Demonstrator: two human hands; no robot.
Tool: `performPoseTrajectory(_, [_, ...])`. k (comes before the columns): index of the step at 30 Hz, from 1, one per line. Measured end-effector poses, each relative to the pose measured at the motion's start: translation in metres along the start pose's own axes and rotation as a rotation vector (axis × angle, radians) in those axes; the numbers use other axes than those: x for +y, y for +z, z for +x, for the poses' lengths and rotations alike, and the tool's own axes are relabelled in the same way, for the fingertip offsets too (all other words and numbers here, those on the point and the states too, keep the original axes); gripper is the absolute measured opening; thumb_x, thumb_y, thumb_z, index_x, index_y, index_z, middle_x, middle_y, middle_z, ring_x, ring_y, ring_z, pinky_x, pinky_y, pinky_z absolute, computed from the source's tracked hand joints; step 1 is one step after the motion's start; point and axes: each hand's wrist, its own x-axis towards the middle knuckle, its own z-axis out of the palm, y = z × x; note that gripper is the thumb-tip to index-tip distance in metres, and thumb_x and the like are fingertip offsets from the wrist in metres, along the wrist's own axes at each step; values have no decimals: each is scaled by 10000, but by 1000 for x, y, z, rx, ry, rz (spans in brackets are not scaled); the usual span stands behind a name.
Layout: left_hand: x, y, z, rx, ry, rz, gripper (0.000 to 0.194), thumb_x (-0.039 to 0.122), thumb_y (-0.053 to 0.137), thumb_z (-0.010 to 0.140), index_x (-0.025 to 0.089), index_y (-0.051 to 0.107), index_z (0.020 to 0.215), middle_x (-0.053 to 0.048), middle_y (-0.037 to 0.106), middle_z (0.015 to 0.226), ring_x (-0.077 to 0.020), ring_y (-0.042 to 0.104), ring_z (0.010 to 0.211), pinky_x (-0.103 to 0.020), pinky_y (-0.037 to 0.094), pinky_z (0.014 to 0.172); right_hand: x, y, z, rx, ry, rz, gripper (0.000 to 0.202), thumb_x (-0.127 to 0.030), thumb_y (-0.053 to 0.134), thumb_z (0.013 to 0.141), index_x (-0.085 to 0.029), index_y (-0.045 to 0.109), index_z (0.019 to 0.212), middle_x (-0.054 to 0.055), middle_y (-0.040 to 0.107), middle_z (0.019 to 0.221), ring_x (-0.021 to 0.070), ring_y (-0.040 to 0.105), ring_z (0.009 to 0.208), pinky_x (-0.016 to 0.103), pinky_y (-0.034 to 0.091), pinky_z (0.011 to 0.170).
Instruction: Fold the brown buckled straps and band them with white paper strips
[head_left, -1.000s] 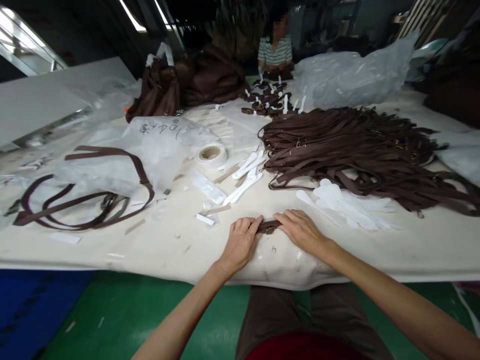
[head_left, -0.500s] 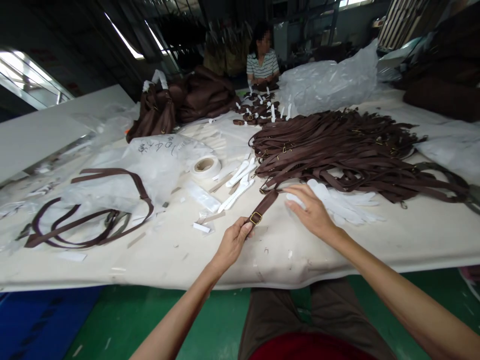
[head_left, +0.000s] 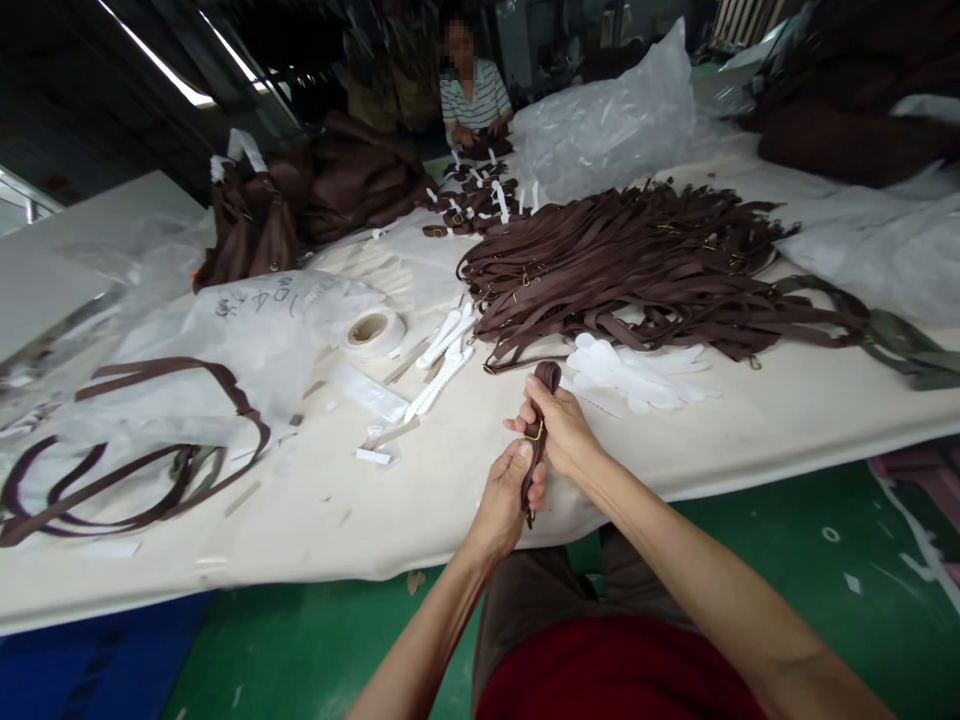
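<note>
A brown strap (head_left: 548,376) with a gold buckle is folded into a compact bundle between my two hands, over the table's front edge. My left hand (head_left: 508,492) pinches its lower part, just below the buckle. Wrapped round the upper part is my right hand (head_left: 561,420), with the strap's looped end showing above the fingers. A small metal piece hangs at the bundle's bottom end. Just beyond my right hand lie white paper pieces with rounded ends (head_left: 626,372). Behind them spreads a big pile of brown straps (head_left: 622,265) with gold fittings.
Left of my hands are white toothed strips (head_left: 442,365), a roll of white tape (head_left: 373,332) and loose straps (head_left: 180,372) on plastic. Brown bags (head_left: 255,225), wrapped bundles (head_left: 480,195) and clear plastic (head_left: 607,115) lie farther back. Across the table sits a person in a striped shirt (head_left: 476,95).
The strap, stretched between my hands before, is now folded up and nearer to me. My right hand has come in from the white pieces and closed round it. The view has shifted right.
</note>
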Motion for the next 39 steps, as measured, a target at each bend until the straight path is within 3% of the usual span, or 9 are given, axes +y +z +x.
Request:
performPoseTrajectory(6, [-3,10,-4,16,17,11,403,489,753,766,162,535,858,42,514,716,-35,382,504,-156,295,455,4,3,5,36,-29,-11,547,-649,780,642,-218,455,725,-137,369,432,62,403,384,243,500,517])
performPoseTrajectory(10, [6,2,-2,86,15,-45,446,498,781,723,148,558,887,79,438,616,-14,295,441,-137,170,405,-8,-14,0,-153,-12,-161,564,-742,637,723,-201,554,859,-18,617,639,128,587,558,256,495,563])
performPoseTrajectory(12, [13,-8,0,134,38,-90,459,490,798,703,131,580,890,86,421,598,-6,273,427,-130,164,390,-18,-37,-3,-146,-61,-360,527,-701,584,785,-202,596,950,44,692,837,165,648,708,283,509,647])
performPoseTrajectory(17, [15,-28,6,204,76,-203,426,437,816,694,113,605,873,95,387,584,1,252,423,-111,179,370,-43,-92,0,203,-418,-1245,183,-360,530,887,-216,642,879,39,670,861,189,610,787,307,455,754])
performPoseTrajectory(20, [7,-27,9,183,66,-258,445,458,819,698,114,607,884,88,411,599,-1,279,431,-108,218,370,-49,-91,9,206,-467,-1659,186,-288,495,937,-212,663,914,77,658,952,203,611,845,298,430,748])
performPoseTrajectory(25, [4,-26,7,202,80,-317,484,501,830,695,148,609,941,65,471,658,-46,446,529,-146,429,445,-49,-65,27,130,-303,-1999,217,-400,654,876,-207,652,977,129,604,1038,263,599,935,321,420,709])
performPoseTrajectory(28, [7,-33,1,215,72,-390,488,468,840,705,186,599,1023,56,491,728,-61,493,584,-163,490,471,-50,-63,35,69,-294,-2012,142,-356,643,876,-217,633,903,99,594,980,245,584,898,315,413,700])
performPoseTrajectory(35, [10,-45,-4,103,-2,-569,421,390,799,773,182,584,1070,72,402,710,2,295,466,-68,155,344,-51,-71,26,21,-581,-1654,90,-156,475,838,-217,496,775,50,594,812,193,569,765,309,423,716])
performPoseTrajectory(39, [9,-40,-4,135,99,-267,459,521,736,792,171,582,1046,75,429,672,-10,255,434,-120,123,359,-32,-64,6,31,-340,-1166,137,-307,540,814,-217,560,915,-41,559,602,149,522,553,278,407,585])
